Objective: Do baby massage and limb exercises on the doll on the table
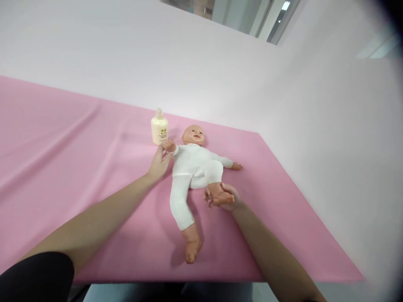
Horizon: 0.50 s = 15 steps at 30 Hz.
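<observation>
A baby doll [192,161] in a white bodysuit lies on its back on the pink sheet, its head away from me. My left hand [160,163] is closed round the doll's small hand at its raised arm on the left. Wrapped about the doll's ankle and foot [218,193] on the right is my right hand [231,199], with that leg bent and lifted. The doll's other leg stretches toward me, its bare foot [192,243] near the table's front edge. Its other arm reaches out to the right.
A cream-coloured lotion bottle [159,128] stands upright beside the doll's head, just beyond my left hand. The pink sheet [78,167] has long creases on the left. White walls [110,54] rise behind and to the right, with a window [239,16] at the top.
</observation>
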Available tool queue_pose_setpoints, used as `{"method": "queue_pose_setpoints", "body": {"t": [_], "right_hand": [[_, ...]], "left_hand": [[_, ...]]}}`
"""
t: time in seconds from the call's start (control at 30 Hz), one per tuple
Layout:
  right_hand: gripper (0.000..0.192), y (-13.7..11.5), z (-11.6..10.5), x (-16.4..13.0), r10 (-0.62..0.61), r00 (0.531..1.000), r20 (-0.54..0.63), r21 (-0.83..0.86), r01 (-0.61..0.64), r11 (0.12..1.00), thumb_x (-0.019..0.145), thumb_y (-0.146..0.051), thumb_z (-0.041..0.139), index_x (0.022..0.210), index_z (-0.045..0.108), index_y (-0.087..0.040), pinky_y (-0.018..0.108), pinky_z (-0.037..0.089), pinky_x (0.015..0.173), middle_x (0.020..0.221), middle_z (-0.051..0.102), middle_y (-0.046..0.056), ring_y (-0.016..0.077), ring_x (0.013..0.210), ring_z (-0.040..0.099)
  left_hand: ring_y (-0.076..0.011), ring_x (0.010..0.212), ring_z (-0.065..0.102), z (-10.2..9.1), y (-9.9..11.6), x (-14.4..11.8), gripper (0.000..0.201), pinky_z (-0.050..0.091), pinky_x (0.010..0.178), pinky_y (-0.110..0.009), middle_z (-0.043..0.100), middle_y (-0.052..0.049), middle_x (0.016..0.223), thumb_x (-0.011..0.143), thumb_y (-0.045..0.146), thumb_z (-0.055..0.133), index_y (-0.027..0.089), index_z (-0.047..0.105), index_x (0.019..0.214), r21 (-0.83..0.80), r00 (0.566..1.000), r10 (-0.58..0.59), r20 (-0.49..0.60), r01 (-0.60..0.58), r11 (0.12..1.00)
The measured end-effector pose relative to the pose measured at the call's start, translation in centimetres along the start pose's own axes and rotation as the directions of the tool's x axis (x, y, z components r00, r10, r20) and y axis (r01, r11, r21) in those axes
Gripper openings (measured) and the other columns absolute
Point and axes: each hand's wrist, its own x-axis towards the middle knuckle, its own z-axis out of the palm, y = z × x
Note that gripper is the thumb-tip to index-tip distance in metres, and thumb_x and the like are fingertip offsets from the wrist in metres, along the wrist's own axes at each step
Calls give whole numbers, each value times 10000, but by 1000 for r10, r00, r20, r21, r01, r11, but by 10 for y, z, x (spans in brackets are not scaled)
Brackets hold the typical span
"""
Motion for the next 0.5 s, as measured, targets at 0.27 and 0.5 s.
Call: {"method": "queue_pose_setpoints", "body": {"t": [0.27,0.5], "right_hand": [[513,-12,16,8,542,734,409,-451,-353,820,667,-449,740,1041,663,-106,403,437,978,1074,667,141,278,1098,592],[366,-26,32,3,579,779,242,-573,-367,733,684,-394,750,929,682,-130,308,506,882,965,694,85,225,993,652]], "left_hand": [[-212,1075,592,-12,-19,13,220,562,807,-391,543,-69,1219,879,380,529,278,449,1057,-578,675,-651,-346,393,715],[-236,1092,589,-11,-15,15,113,550,848,-441,569,-96,1171,903,319,486,231,461,969,-642,598,-719,-355,403,653]]}}
